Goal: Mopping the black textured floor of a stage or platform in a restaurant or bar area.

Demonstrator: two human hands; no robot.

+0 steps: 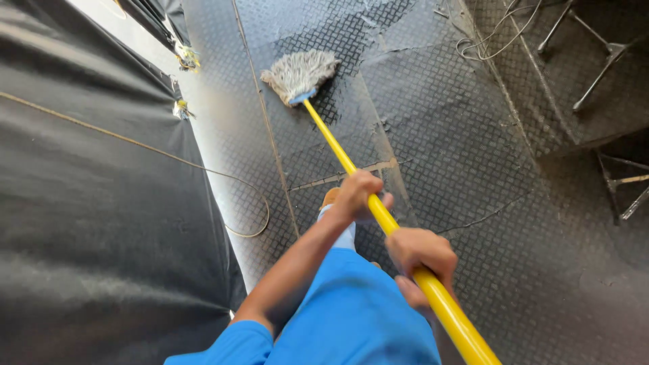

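A mop with a long yellow handle runs from the lower right up to its grey string head, which rests on a dark checker-plate floor. My left hand is closed around the handle about halfway along. My right hand grips the same handle lower down, closer to my body. My blue clothing fills the bottom centre, and one foot shows just below my left hand.
A black tarp wall covers the left side, with a thin cord looping onto the floor. Metal stand legs and loose white cables lie at the top right. More metal legs sit at the right edge.
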